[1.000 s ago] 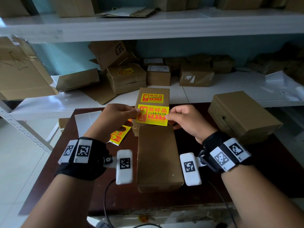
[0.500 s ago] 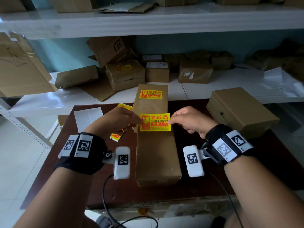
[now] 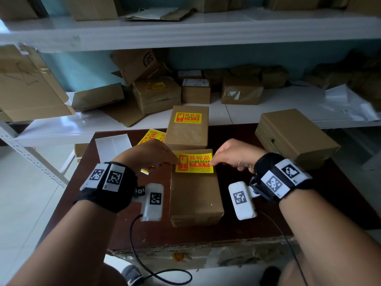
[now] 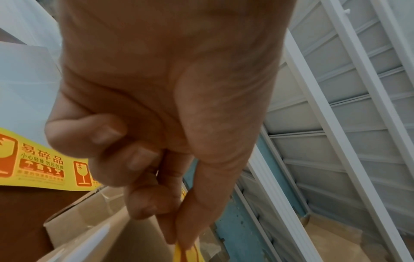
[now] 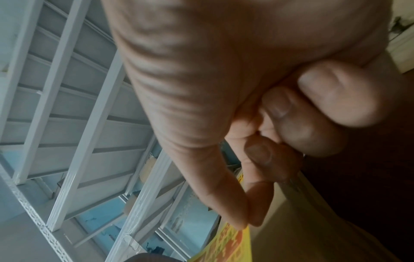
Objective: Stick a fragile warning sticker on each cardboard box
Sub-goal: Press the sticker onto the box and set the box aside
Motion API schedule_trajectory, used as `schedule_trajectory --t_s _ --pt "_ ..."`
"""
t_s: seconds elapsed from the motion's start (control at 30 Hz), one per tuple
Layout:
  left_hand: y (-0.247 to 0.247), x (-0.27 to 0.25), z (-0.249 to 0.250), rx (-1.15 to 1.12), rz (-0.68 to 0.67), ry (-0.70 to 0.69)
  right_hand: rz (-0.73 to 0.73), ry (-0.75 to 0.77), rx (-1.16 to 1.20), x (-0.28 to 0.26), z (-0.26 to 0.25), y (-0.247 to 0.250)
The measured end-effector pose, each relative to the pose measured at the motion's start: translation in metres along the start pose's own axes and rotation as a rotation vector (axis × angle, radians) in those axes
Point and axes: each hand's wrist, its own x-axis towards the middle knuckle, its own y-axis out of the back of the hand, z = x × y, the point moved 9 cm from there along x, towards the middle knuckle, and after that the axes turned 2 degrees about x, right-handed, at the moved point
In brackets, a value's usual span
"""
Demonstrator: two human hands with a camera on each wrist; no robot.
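Fragile sticker point(image 3: 194, 163) stretches flat between both hands over the far end of the near cardboard box point(image 3: 195, 191), long axis running left-right across the box. Left hand point(image 3: 147, 154) pinches its left edge; right hand point(image 3: 235, 154) pinches the right, equally close. Stickered box point(image 3: 187, 126) lies just beyond.

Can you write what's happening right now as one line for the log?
step: placing sticker | left hand: pinches yellow fragile sticker | right hand: pinches its other end | target: near cardboard box | far box: already stickered
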Motion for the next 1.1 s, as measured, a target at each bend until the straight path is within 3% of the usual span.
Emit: schedule_trajectory --t_s 0.5,1.1 --pt "-0.004 0.006 -0.006 0.198 -0.039 -0.004 -0.017 0.000 -0.101 0.002 0.001 -0.010" --pt "-0.004 0.002 -0.002 0.215 -0.018 -0.012 -0.013 0.004 -0.097 0.005 0.001 -0.012"
